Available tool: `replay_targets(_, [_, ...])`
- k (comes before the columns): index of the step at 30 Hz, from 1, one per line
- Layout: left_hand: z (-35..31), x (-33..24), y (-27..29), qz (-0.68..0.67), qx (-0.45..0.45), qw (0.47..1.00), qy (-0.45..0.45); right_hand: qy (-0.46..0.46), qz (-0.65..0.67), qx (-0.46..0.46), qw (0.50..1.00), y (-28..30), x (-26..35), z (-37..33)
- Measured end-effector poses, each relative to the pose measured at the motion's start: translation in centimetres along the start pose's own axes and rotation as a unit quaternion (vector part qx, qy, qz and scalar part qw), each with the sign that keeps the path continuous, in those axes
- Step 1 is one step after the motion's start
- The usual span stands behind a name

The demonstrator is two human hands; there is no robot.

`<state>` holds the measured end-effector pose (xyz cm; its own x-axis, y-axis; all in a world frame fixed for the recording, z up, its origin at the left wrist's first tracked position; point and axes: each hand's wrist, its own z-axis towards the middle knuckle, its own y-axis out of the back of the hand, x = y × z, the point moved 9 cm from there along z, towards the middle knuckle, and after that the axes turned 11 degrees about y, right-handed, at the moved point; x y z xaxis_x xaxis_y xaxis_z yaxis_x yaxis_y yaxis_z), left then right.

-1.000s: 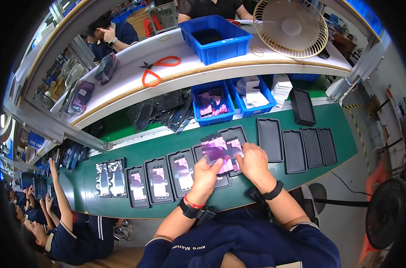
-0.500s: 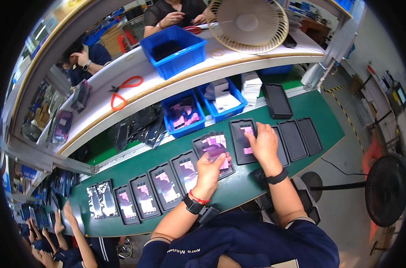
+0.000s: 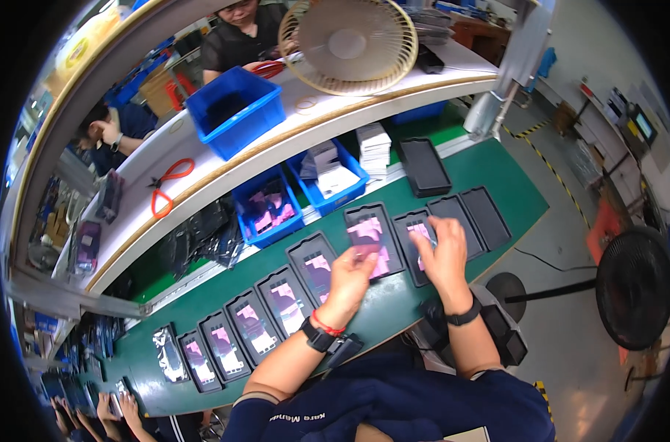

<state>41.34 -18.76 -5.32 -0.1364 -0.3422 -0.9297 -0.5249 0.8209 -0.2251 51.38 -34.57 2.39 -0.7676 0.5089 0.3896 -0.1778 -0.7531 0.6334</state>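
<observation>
Change since the earlier frame: our hands have shifted right along the row; the right hand [image 3: 444,254] now rests on the next black tray [image 3: 417,236], and the left hand [image 3: 352,274] trails over the tray [image 3: 374,237] beside it.

Left hand: fingers closed on a pink film sheet [image 3: 367,234], held just above its tray. Right hand: fingers spread flat, pressing a pink piece into its tray; we cannot tell whether it pinches anything.

Risks, as we judge them: the held sheet may land skewed or snag the tray rim; our wrists may brush the filled trays [image 3: 287,302] to the left.

Room: the trays sit touching in one row on the green worktop [image 3: 530,199], near its front edge. Empty trays [image 3: 486,215] lie toward the right end; blue bins [image 3: 265,215] border the back edge.
</observation>
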Motion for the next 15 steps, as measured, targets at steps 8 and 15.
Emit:
replay_targets(8, [2.0,-9.6,3.2,0.418,-0.064,0.892,-0.160,-0.168,0.239,0.005,0.956,1.0,-11.9,-1.1])
replay_targets(15, [12.6,-12.0,17.3,0.767,-0.069,0.634,-0.062,-0.169,-0.170,0.144,0.960,1.7,-11.9,-1.3])
